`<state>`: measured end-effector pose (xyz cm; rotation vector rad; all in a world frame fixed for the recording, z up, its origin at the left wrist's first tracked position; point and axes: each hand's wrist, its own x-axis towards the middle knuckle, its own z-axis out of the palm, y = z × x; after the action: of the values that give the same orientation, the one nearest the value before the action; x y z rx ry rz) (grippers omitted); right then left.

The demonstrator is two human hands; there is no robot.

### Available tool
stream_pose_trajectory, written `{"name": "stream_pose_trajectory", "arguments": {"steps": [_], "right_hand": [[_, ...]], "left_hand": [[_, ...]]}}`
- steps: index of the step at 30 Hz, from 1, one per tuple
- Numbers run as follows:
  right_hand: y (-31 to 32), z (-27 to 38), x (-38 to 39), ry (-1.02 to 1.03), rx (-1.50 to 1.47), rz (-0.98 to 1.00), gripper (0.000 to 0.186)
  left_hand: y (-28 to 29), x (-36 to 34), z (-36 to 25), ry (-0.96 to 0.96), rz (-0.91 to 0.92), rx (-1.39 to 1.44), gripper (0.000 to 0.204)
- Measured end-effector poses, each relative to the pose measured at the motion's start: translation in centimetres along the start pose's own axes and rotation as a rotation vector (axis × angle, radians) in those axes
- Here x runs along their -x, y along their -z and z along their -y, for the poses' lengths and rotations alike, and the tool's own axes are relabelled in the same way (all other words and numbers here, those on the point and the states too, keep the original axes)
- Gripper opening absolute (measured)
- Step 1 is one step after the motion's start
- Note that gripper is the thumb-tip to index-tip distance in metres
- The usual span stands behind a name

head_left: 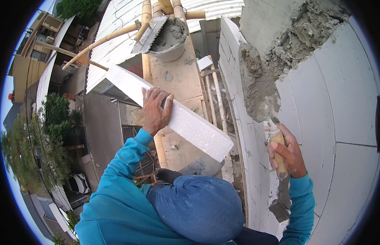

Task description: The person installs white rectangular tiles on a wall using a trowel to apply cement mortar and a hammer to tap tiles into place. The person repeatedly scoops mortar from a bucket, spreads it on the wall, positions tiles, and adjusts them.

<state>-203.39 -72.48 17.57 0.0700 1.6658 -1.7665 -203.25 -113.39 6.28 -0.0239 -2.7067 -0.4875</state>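
Note:
My left hand (pixel 157 109) grips a long white lightweight concrete block (pixel 190 124) by its upper edge, fingers over the near face. The block slants from upper left to lower right, above the planks and in front of my bent knee; what bears its lower end is hard to tell. My right hand (pixel 287 150) is closed round the wooden handle of a trowel (pixel 257 87), whose blade is coated with grey mortar. The blade lies close over the top of the white block wall (pixel 316 106). Lumpy mortar (pixel 298 41) covers part of that wall beyond it.
A bucket of mortar (pixel 169 51) stands on the scaffold plank (pixel 173 77), with a notched trowel (pixel 152 34) across its rim. Bamboo poles (pixel 104 43) jut around it. A smear of mortar (pixel 282 202) sits beside my right forearm. The street (pixel 102 122) lies far below on the left.

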Motion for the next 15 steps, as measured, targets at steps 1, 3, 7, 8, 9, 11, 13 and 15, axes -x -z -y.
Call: {"name": "stream_pose_trajectory", "arguments": {"steps": [1,3,7,8,9,11,13,15], "right_hand": [[-1.5,2.2,-2.9,0.067,0.031,0.031,0.052],[-4.7,5.3,-9.2,0.213,0.081,0.085,0.052],[-9.6,5.6,-23.8,0.988,0.801,-0.339,0.048],[-10.5,5.5,-26.7,0.897,0.935,-0.386,0.045],[-11.4,5.4,-28.8,0.8,1.06,-0.429,0.041],[-12.1,5.3,-32.2,0.733,1.196,-0.37,0.037],[-12.8,5.6,-33.4,0.729,1.274,-0.352,0.036],[-13.3,6.3,-33.7,0.79,1.292,-0.375,0.036]], "left_hand": [[-0.3,0.0,0.0,-0.004,-0.022,0.017,0.017],[-0.2,-0.2,-0.2,0.033,-0.015,0.037,0.013],[0.2,-1.2,-0.8,0.056,-0.016,0.073,0.009],[0.3,-1.5,-0.9,0.057,-0.017,0.082,0.009],[0.6,-1.5,-0.9,0.06,-0.013,0.084,0.009],[0.2,-1.4,-0.4,0.07,-0.035,0.092,0.01],[0.3,-1.0,-0.2,0.095,-0.035,0.102,0.01],[0.4,-0.5,-0.1,0.125,-0.032,0.111,0.011]]}}
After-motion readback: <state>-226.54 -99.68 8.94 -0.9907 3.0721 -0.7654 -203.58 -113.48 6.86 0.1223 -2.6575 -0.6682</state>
